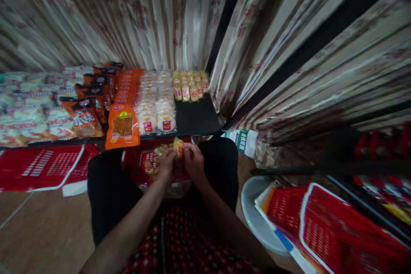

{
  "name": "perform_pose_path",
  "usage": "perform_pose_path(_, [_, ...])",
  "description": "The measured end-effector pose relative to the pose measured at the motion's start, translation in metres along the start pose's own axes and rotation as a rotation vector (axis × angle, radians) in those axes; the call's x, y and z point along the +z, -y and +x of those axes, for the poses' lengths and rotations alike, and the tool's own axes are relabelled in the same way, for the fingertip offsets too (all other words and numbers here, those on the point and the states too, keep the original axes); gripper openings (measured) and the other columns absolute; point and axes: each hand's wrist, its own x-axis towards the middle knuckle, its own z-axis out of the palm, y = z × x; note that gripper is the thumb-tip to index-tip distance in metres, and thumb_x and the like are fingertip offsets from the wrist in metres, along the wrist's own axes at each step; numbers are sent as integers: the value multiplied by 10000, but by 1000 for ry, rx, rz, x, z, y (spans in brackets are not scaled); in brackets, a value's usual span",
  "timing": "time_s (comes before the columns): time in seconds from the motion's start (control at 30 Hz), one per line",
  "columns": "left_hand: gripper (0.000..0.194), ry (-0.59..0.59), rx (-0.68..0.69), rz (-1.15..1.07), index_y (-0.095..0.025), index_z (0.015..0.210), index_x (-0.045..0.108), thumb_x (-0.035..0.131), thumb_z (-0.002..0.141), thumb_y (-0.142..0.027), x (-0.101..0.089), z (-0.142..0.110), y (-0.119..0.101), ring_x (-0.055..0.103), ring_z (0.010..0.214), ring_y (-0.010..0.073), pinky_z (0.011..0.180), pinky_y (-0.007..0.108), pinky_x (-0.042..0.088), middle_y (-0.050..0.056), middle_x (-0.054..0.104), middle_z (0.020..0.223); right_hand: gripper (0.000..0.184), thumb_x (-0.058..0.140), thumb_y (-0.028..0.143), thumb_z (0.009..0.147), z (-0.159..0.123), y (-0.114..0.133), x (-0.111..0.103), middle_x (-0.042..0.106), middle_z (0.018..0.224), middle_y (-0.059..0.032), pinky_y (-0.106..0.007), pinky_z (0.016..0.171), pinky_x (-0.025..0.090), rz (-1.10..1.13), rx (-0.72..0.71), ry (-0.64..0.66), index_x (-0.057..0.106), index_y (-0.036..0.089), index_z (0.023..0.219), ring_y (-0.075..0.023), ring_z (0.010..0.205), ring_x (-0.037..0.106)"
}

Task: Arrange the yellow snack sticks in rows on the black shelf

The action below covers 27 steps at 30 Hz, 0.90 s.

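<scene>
Between my two hands is a small yellow wrapped snack (178,147) with a red label, held upright over a red basket (131,163). My left hand (167,163) is closed on its left side. The fingers of my right hand (194,162) are closed at its right edge. More small wrapped snacks (149,166) lie in the basket below, partly hidden by my hands. On the black shelf (197,117) in front stand rows of matching yellow snacks (191,85), beside clear packs of round white crackers (156,105).
Farther left on the shelf are orange snack bags (123,111) and white packets (28,111). A red basket (48,165) sits under the shelf. At right are a pale basin (257,205) and another red basket (346,231). A patterned curtain (144,13) hangs behind.
</scene>
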Motion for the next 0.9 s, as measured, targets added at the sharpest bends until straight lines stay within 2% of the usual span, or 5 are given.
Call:
perform_pose_path(0.17, [318, 49, -26, -30, -154, 807, 612, 651, 517, -281, 13, -12, -2, 597, 630, 135, 621, 246, 441, -11, 656, 697, 313, 525, 317, 778, 5, -11, -11, 622, 1068, -101, -339, 841, 515, 88, 187, -39, 581, 170, 1049, -182, 917, 622])
perform_pose_path(0.27, [398, 84, -72, -54, -163, 913, 609, 670, 543, -296, 20, -16, -9, 631, 686, 163, 667, 273, 461, 11, 686, 762, 301, 561, 320, 763, 7, -10, -20, 683, 990, -63, -343, 833, 524, 258, 271, 134, 590, 197, 1036, -190, 901, 651])
perform_pose_path(0.37, [387, 108, -45, 4, -158, 911, 621, 670, 555, -304, 27, -15, -13, 637, 704, 174, 676, 280, 468, 29, 694, 774, 233, 559, 323, 777, 8, -5, -29, 709, 911, -37, -344, 801, 528, 319, 235, 238, 619, 204, 967, -192, 832, 666])
perform_pose_path(0.7, [346, 127, 135, 208, -166, 861, 592, 658, 608, -392, 65, 4, -33, 650, 811, 203, 678, 297, 503, 90, 676, 928, 213, 568, 294, 765, 45, 18, -39, 695, 918, -55, -294, 706, 540, 261, 195, 45, 584, 194, 954, -184, 797, 669])
perform_pose_path(0.9, [247, 146, 169, 288, -155, 910, 579, 595, 690, -267, 85, 16, -46, 641, 862, 189, 773, 311, 499, 96, 664, 972, 207, 531, 271, 788, 71, 12, -36, 696, 929, -55, -287, 713, 532, 178, 146, -45, 581, 194, 974, -180, 813, 670])
